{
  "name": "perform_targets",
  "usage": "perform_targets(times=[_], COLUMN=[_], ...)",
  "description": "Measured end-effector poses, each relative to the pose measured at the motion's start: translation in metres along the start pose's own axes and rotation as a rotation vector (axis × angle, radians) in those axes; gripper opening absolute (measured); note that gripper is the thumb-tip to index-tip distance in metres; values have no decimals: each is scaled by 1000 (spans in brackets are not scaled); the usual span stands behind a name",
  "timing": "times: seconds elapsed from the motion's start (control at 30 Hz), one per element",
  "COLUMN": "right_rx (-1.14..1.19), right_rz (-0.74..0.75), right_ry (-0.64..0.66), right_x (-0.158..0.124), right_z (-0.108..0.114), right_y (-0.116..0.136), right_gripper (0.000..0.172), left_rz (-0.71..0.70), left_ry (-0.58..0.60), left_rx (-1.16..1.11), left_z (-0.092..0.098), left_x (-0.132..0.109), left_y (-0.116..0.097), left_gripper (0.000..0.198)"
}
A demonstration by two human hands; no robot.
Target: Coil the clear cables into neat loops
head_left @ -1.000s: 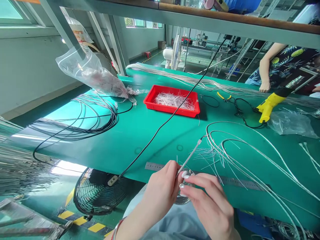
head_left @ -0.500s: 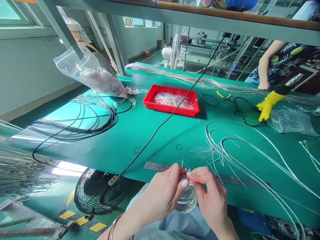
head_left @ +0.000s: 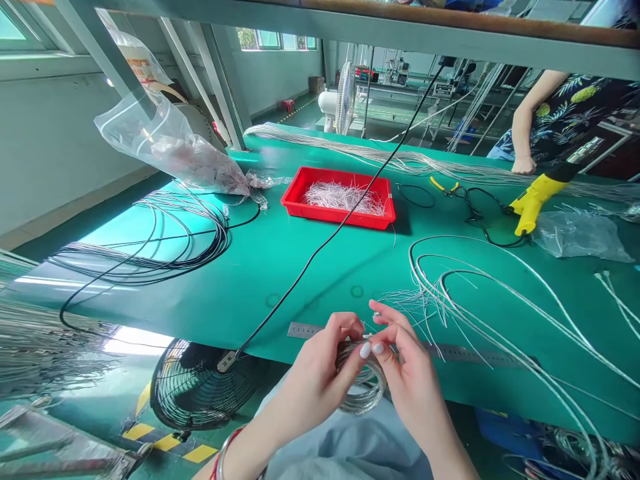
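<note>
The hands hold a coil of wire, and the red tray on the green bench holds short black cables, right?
No: the head view shows the red tray on the green bench holding short white wires, not black cables. The left hand and right hand do hold the coil.

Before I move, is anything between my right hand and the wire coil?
No, nothing visible stands between them: the right hand is against the wire coil, beside the left hand. The steel ruler lies farther off, on the table behind them.

Head-worn view, angled down at hands
</note>
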State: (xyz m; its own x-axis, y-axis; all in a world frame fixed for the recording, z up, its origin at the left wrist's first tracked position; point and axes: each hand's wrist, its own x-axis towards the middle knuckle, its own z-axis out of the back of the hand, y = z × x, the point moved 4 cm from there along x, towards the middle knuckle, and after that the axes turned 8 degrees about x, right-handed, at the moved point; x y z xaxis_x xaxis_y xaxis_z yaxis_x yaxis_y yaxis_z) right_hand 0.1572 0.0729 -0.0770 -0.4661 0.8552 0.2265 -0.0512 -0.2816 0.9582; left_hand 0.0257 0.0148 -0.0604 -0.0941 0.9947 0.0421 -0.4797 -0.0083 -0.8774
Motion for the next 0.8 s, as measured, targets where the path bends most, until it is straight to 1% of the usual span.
perform_targets(times=[0.07, 0.1, 0.17, 0.23, 0.3, 0.43, 0.5, 0.57, 0.67, 0.73, 0.8], right_rx=[93, 123, 134, 94, 45, -34, -65, -91, -117, -123, -113], right_rz=[-79, -101, -115, -99, -52, 105, 139, 111, 52, 51, 50], right_ry=[73, 81, 47, 6, -24, -80, -110, -135, -138, -131, -138], right_x=[0, -1, -2, -3, -5, -7, -8, -9, -10, -10, -10], right_z=[-1, -1, 0, -1, -2, -4, -3, -2, 0, 0, -1], right_y=[-3, -4, -5, -5, -4, 1, 2, 2, 0, 0, 1], right_gripper=[20, 20, 21, 20, 18, 10, 10, 12, 14, 15, 15], left_rz=[-15, -24, -52, -92, -122, -111, -105, -115, -128, -103, -86], left_ry=[40, 62, 91, 109, 130, 197, 229, 256, 300, 312, 289], left_rx=[-8, -11, 4, 71, 160, 254, 256, 259, 228, 188, 196], left_z=[1, 1, 1, 1, 1, 0, 0, 2, 5, 6, 6], left_x=[0, 0, 0, 0, 0, 1, 1, 0, -2, -2, -2], left_y=[-1, -2, -3, -3, -2, 0, 0, -2, -2, 0, 3], left_gripper=[10, 10, 9, 8, 6, 14, 13, 14, 21, 19, 13])
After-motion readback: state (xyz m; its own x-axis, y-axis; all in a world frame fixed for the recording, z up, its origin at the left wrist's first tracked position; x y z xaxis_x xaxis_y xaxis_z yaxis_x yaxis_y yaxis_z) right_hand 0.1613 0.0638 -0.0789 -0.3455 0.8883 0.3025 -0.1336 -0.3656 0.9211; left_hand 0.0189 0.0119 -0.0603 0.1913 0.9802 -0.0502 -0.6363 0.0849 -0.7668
